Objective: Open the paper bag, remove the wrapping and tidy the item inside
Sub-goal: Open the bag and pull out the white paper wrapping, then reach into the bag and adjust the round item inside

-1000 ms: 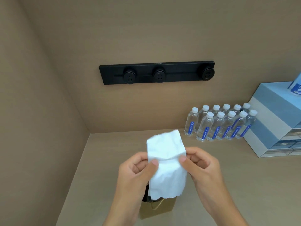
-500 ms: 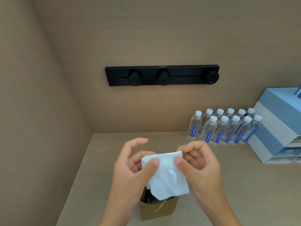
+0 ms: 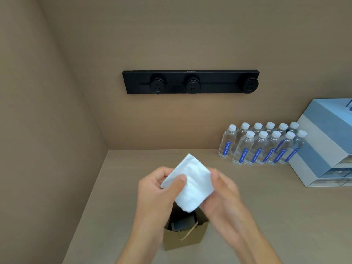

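Left grip (image 3: 158, 189) pinched shut on white wrapping (image 3: 190, 184), right grip (image 3: 222, 193) blurred, touching its edge, closure unclear; open paper bag (image 3: 184, 239) directly beneath both.

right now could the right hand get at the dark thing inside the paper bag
Probably not right away. The right hand and left hand both grip the white wrapping directly above the paper bag, covering part of its open mouth. The dark item shows below; free the hand first.
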The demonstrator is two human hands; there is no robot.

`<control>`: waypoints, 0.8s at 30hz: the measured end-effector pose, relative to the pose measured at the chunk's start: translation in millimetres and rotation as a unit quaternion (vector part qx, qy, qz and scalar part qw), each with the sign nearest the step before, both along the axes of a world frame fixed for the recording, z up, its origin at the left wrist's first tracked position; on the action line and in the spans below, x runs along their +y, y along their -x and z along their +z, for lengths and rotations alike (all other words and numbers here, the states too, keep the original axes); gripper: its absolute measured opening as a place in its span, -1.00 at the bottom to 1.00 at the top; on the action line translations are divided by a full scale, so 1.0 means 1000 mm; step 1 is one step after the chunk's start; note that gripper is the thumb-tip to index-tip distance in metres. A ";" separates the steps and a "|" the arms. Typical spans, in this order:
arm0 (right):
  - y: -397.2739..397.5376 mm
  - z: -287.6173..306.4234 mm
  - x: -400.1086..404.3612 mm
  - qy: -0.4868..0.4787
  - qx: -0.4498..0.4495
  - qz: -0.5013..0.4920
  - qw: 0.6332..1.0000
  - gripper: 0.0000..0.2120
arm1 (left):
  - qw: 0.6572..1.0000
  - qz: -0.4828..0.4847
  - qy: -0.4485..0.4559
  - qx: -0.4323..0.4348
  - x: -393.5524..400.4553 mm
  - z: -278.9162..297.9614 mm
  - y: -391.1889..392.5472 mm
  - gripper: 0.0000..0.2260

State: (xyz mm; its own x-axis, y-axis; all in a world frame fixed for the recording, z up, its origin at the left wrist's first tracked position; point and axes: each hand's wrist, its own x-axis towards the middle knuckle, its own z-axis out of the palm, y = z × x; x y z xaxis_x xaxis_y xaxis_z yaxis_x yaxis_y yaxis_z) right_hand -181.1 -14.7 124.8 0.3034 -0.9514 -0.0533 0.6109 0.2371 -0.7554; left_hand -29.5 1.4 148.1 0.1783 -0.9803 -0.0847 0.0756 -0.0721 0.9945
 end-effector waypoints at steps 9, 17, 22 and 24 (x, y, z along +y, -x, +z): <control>0.021 -0.013 0.002 0.029 0.305 -0.091 0.947 -0.96 | 0.978 0.097 -0.002 -0.184 0.011 -0.053 -0.018 -0.82; -0.018 -0.015 -0.007 0.154 0.759 0.215 0.595 -0.89 | 0.882 -0.059 -0.118 -0.453 0.003 -0.091 -0.002 -0.80; -0.049 -0.039 -0.025 0.114 0.787 0.301 0.527 -0.65 | 0.868 0.007 -0.144 -0.476 0.005 -0.094 -0.018 -0.91; -0.047 -0.046 -0.030 0.097 0.779 0.301 0.541 -0.57 | 0.867 0.009 -0.167 -0.469 0.012 -0.097 -0.024 -0.90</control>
State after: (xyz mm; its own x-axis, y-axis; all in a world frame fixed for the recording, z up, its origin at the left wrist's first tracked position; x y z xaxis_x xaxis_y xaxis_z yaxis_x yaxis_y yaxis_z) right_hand -134.1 -44.7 78.9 0.2921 -0.7384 -0.6078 -0.9477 -0.1380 -0.2878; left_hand -5.4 13.7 51.0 0.3377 -0.9251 -0.1736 -0.7505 -0.3760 0.5435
